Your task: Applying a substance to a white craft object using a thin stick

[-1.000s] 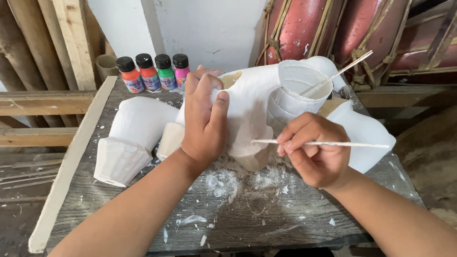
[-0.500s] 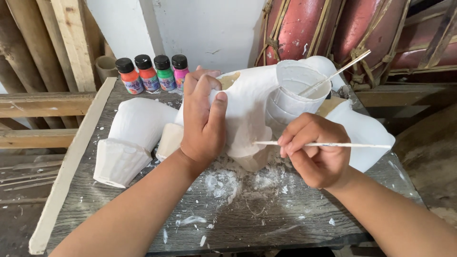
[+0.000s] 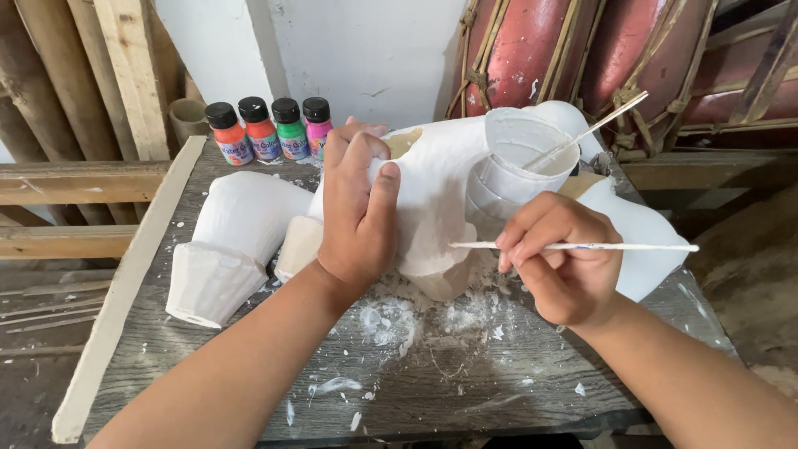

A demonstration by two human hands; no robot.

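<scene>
Rough grey planks make up the worktable [image 3: 249,391] under my arms, spattered with white flecks and crumbs. Along the far edge, against a pale wall, stand four small paint bottles [image 3: 270,129] with black caps, holding red, orange, green and pink, and just left of them sits a little clay cup [image 3: 188,118]. Red drums [image 3: 532,50] laced with cord lean at the far right.

Mid-table lies a white-coated carved figure [image 3: 440,191], with bare wood showing at its far opening and its near underside. My left hand [image 3: 359,212] wraps over its left part, fingers curled on top and thumb pressed against the white side, holding it steady. My right hand [image 3: 559,258] is closed around a thin white-handled brush [image 3: 582,246], pinched between thumb and fingers; the brush lies nearly level, its tip pointing left at the figure, touching or just off it.

Behind my right hand a white plastic cup [image 3: 519,158] holds white paint and a stick [image 3: 594,126]. Another white carved piece [image 3: 229,241] rests on the left, and one more white piece [image 3: 640,237] lies on the right.
</scene>
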